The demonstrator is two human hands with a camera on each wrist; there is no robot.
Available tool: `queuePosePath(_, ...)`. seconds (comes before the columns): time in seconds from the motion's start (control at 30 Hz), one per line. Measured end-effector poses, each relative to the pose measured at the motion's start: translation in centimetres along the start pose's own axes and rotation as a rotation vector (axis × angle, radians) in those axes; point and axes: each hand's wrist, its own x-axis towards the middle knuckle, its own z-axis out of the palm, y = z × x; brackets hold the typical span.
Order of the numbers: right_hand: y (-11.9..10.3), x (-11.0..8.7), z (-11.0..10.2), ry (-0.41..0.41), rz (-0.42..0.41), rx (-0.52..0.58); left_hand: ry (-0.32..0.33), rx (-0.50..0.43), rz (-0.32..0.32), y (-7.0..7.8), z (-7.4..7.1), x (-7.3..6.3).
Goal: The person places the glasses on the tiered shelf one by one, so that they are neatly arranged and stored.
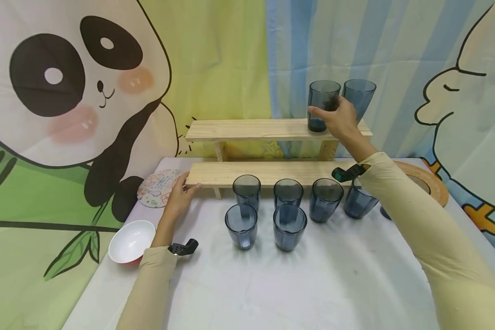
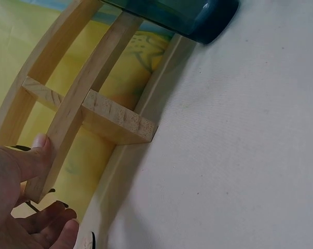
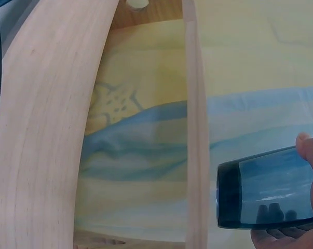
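A blue-tinted drinking glass [image 1: 318, 120] is upright in my right hand [image 1: 341, 120], over the right part of the upper shelf board [image 1: 247, 130]. In the right wrist view, thumb and fingers wrap the glass [image 3: 270, 189], its base a little above the board's edge [image 3: 196, 129]. Just right of it on that board stands another glass [image 1: 360, 94], partly behind the hand. My left hand [image 1: 180, 197] grips the left end of the two-tier wooden shelf's lower board [image 1: 264, 173]; the left wrist view has the thumb [image 2: 41, 148] on its edge and the fingers below.
Several matching glasses stand before the shelf, including a front-left one [image 1: 241, 229] and a front-right one [image 1: 289, 229]. A white bowl [image 1: 132, 240] and a floral round mat [image 1: 158, 188] lie left. Behind my right sleeve is a round wooden board [image 1: 433, 183]. Printed curtains [image 1: 222, 59] hang behind.
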Motion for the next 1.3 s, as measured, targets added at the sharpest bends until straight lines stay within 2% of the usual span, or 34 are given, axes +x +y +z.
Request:
queuePosePath(0.4, 0.5, 0.2, 0.7, 0.025, -0.005, 0.013, 0.003, -0.003, 0.007, 0.1, 0.1, 0.0)
queuePosePath(0.77, 0.6, -0.6, 0.0, -0.076, 0.021, -0.042, 0.007, -0.003, 0.018, 0.1, 0.2, 0.0)
queuePosePath(1.0, 0.8, -2.9, -1.1, -0.18, 0.046, -0.051, 0.009, 0.007, 0.01, 0.1, 0.3, 0.2)
queuePosePath(1.13, 0.3, -4.9, -2.7, -0.269, 0.052, 0.006, 0.018, 0.011, 0.018, 0.0, 0.3, 0.2)
queuePosePath(1.3, 0.0, -8.6, -4.3, -0.316, -0.018, 0.043, 0.017, 0.012, 0.021, -0.1, 0.2, 0.1)
